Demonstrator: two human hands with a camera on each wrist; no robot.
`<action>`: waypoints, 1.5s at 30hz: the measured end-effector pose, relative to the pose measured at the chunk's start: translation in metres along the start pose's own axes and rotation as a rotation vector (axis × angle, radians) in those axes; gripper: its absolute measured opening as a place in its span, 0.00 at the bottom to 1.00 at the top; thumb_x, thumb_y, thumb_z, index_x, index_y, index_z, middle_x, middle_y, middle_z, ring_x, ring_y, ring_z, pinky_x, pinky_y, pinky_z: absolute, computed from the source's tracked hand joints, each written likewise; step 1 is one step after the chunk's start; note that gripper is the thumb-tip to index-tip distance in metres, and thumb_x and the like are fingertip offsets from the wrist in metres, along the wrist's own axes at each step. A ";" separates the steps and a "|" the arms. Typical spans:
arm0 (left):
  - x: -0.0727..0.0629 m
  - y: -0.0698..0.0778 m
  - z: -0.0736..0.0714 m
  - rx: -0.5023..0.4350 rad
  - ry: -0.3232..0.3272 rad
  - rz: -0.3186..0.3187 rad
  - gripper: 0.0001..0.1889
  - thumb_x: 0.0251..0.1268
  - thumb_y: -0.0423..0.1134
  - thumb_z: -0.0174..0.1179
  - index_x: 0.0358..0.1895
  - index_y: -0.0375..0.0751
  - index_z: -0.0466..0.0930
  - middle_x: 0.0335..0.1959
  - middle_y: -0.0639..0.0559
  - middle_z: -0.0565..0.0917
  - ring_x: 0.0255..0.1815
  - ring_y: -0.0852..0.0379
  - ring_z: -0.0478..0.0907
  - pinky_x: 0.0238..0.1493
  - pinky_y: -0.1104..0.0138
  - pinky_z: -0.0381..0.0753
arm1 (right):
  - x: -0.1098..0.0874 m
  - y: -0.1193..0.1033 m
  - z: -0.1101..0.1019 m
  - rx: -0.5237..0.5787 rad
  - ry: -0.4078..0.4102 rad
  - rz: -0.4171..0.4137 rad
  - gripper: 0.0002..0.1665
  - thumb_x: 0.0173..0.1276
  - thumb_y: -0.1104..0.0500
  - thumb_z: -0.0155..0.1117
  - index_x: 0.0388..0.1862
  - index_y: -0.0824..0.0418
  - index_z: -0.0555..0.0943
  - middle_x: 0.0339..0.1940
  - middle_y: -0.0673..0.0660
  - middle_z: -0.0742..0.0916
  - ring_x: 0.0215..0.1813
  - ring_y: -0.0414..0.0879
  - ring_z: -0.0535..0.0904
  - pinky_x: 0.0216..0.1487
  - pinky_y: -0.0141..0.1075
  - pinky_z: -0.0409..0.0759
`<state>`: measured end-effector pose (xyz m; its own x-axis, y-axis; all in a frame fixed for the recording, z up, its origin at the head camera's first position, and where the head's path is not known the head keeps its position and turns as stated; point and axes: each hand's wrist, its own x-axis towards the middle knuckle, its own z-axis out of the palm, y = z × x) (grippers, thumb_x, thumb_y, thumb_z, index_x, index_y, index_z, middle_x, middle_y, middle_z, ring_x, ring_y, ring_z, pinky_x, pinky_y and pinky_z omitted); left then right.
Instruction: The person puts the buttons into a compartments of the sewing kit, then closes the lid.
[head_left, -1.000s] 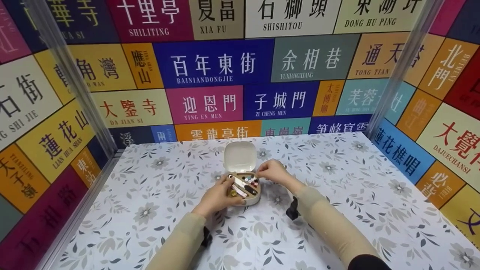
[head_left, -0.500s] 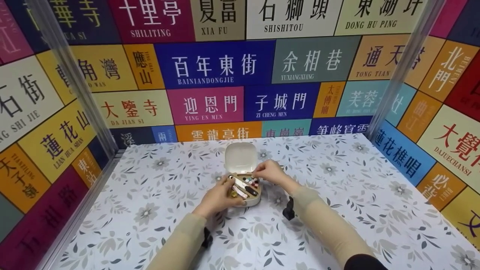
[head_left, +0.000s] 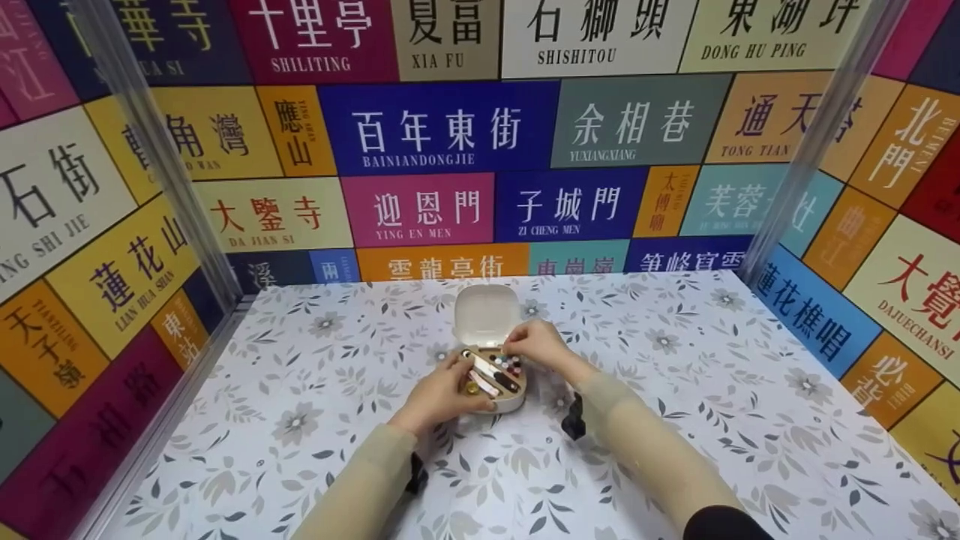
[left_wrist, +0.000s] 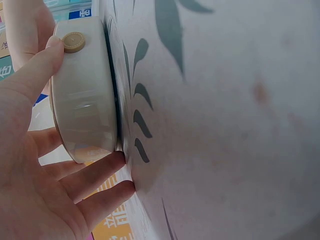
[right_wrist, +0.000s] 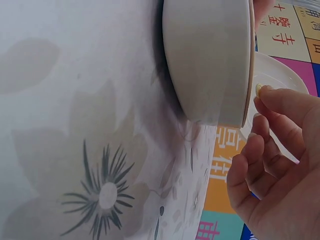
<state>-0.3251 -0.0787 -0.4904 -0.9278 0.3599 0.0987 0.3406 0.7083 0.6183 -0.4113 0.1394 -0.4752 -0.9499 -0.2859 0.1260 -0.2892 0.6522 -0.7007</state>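
Observation:
A cream-white sewing kit box (head_left: 512, 403) stands on the table with its rounded lid (head_left: 487, 313) raised at the back. My left hand (head_left: 436, 391) holds its left side, the thumb near the tan round button (left_wrist: 74, 42) on the front wall and the other fingers spread along the side and below. Over the back right of the compartments, my right hand (head_left: 541, 346) pinches a tiny gold-coloured piece (right_wrist: 258, 89) between thumb and index finger; its exact kind is too small to tell. Inside lie a white-and-black slim tool (head_left: 501, 379) and several small coloured pieces (head_left: 511, 365).
A white tablecloth with grey flowers and leaves (head_left: 300, 424) covers the table. Panels with coloured place-name signs (head_left: 439, 131) stand behind and on both sides, with clear corner posts (head_left: 795, 150) between them.
My right hand has shifted slightly left, closer to the back of the compartments and the lid. The left hand keeps its hold on the box. The head view has shifted a little.

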 end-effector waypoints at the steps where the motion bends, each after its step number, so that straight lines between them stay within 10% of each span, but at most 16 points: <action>1: 0.000 0.000 0.000 0.001 -0.001 -0.001 0.52 0.47 0.61 0.72 0.73 0.39 0.61 0.76 0.39 0.55 0.69 0.38 0.61 0.67 0.50 0.63 | 0.000 0.000 0.000 0.004 0.000 0.001 0.04 0.56 0.59 0.72 0.26 0.59 0.88 0.23 0.48 0.87 0.28 0.41 0.78 0.36 0.36 0.79; 45: 0.001 -0.004 0.001 0.020 -0.001 -0.026 0.52 0.46 0.63 0.71 0.74 0.43 0.61 0.76 0.40 0.55 0.70 0.37 0.61 0.66 0.49 0.64 | 0.003 -0.004 0.017 -0.137 0.050 0.035 0.03 0.53 0.56 0.73 0.23 0.53 0.87 0.20 0.45 0.85 0.21 0.40 0.78 0.27 0.33 0.77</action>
<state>-0.3274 -0.0800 -0.4938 -0.9360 0.3423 0.0822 0.3197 0.7290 0.6052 -0.4112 0.1244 -0.4837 -0.9634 -0.2281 0.1407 -0.2661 0.7518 -0.6033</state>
